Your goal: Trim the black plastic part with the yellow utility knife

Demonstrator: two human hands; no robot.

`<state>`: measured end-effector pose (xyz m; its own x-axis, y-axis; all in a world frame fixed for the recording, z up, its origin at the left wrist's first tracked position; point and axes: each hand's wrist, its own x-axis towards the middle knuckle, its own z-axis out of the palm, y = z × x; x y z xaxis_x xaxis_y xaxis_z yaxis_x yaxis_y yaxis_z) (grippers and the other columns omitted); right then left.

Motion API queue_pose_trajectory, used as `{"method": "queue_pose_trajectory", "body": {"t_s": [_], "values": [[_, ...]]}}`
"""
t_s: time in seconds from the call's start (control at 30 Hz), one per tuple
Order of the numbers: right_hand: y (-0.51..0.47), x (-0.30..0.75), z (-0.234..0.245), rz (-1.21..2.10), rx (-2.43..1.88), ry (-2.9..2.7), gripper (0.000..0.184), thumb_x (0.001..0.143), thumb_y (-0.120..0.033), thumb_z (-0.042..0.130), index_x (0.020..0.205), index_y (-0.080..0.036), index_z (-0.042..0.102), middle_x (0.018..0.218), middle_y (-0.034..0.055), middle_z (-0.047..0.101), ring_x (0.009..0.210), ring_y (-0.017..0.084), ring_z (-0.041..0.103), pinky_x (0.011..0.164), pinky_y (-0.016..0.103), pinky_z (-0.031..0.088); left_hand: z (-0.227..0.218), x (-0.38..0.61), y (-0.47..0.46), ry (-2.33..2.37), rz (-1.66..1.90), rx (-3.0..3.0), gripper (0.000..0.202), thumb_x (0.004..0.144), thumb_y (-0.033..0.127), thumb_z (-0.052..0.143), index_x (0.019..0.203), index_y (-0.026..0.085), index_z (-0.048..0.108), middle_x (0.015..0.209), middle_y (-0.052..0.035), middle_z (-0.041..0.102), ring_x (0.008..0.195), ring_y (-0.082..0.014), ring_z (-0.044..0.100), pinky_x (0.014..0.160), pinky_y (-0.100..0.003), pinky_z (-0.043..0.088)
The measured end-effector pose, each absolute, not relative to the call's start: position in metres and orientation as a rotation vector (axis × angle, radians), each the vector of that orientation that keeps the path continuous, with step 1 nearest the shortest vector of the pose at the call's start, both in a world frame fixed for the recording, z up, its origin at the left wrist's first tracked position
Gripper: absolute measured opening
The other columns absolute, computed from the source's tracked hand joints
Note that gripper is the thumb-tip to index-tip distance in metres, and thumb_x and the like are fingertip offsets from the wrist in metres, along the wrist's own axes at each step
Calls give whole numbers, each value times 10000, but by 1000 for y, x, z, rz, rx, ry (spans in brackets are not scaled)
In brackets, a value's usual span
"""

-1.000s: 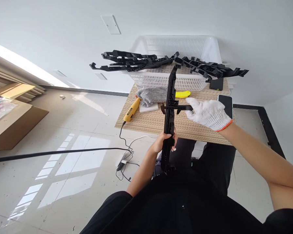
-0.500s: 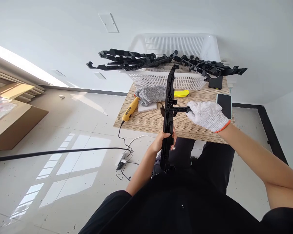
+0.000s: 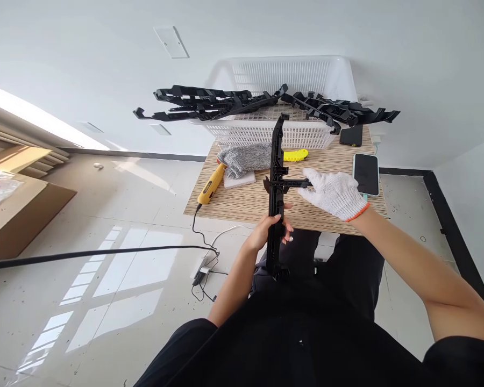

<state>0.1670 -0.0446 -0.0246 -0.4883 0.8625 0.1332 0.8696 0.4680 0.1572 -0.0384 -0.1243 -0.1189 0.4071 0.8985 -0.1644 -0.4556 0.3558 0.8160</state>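
My bare left hand (image 3: 267, 232) is wrapped round the lower half of a long black plastic bracket (image 3: 276, 161) that stands almost upright over the near edge of a small wooden table (image 3: 242, 201). My right hand (image 3: 334, 192), in a white knit glove with an orange cuff, grips the handle of a thin black tool (image 3: 287, 184) laid crosswise against the bracket's middle. The bracket's top end reaches up in front of the white basket (image 3: 306, 137).
Several more black brackets (image 3: 210, 105) lie across the basket's rim, sticking out both sides. On the table are a yellow corded tool (image 3: 208, 185), a grey glove (image 3: 244, 157), a yellow cutter (image 3: 295, 155) and two phones (image 3: 365, 173). Cables trail on the tiled floor at left.
The view has shifted a little. My right hand and its tool have slid slightly left along the bracket's middle. The left hand's fingers have loosened a bit on the bracket.
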Motion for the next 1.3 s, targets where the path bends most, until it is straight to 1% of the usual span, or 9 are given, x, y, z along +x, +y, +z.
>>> {"method": "queue_pose_trajectory", "body": {"t_s": [0.13, 0.3, 0.43, 0.57, 0.73, 0.97, 1.07, 1.17, 1.3], "values": [[-43, 170, -31, -336, -1609, -2634, 674, 1011, -541, 265, 1484, -115, 485, 649, 119, 654, 595, 242, 571, 580, 308, 200, -117, -38, -123, 722, 1000, 770, 715, 910, 484, 645, 1500, 146, 423, 923, -93, 762, 695, -180, 710, 671, -319, 591], [-42, 169, -34, -336, -1642, -2631, 705, 1016, -545, 260, 1555, -111, 398, 669, 116, 669, 609, 249, 593, 583, 310, 238, -115, -33, -122, 815, 1082, 767, 751, 907, 536, 654, 1523, 188, 401, 996, -105, 772, 750, -191, 733, 692, -319, 593], [-42, 167, -28, -339, -1616, -2658, 681, 1020, -513, 268, 1550, -105, 399, 738, 132, 701, 645, 257, 623, 590, 305, 232, -112, -27, -113, 846, 1128, 782, 679, 900, 575, 642, 1425, 178, 476, 985, -99, 765, 763, -193, 740, 690, -317, 593], [-38, 167, -24, -394, -1587, -2634, 645, 1026, -505, 254, 1541, -151, 414, 775, 122, 721, 639, 253, 632, 582, 302, 204, -108, -23, -95, 862, 1185, 827, 585, 870, 607, 651, 1242, 177, 515, 929, -83, 759, 690, -177, 724, 582, -277, 557], [-33, 169, -24, -426, -1565, -2652, 604, 1030, -486, 272, 1522, -179, 442, 787, 113, 728, 657, 265, 651, 580, 304, 207, -105, -22, -79, 915, 1219, 909, 453, 820, 493, 711, 1057, 197, 462, 874, -50, 760, 533, -128, 646, 461, -238, 477], [-38, 165, -20, -355, -1496, -2772, 611, 1028, -383, 292, 1569, -110, 368, 833, 160, 732, 665, 268, 648, 564, 315, 248, -109, -23, -75, 965, 1182, 933, 394, 774, 471, 723, 919, 142, 564, 927, -149, 771, 682, -197, 730, 476, -231, 471], [-39, 165, -19, -360, -1491, -2766, 602, 1023, -366, 287, 1549, -99, 407, 775, 164, 714, 649, 281, 642, 561, 325, 254, -109, -24, -74, 985, 1178, 900, 372, 759, 452, 729, 889, 133, 589, 954, -169, 773, 734, -227, 752, 477, -226, 461], [-38, 166, -22, -394, -1514, -2727, 586, 1025, -403, 249, 1475, -144, 520, 729, 159, 704, 639, 300, 640, 557, 329, 235, -109, -24, -73, 990, 1181, 875, 354, 761, 440, 724, 881, 133, 595, 972, -173, 774, 755, -237, 761, 482, -225, 458], [-36, 167, -28, -414, -1558, -2682, 583, 1009, -425, 238, 1377, -176, 615, 690, 151, 695, 623, 292, 621, 568, 322, 208, -108, -24, -73, 988, 1184, 858, 397, 746, 440, 738, 956, 142, 582, 973, -167, 776, 775, -247, 765, 484, -228, 451]]}}
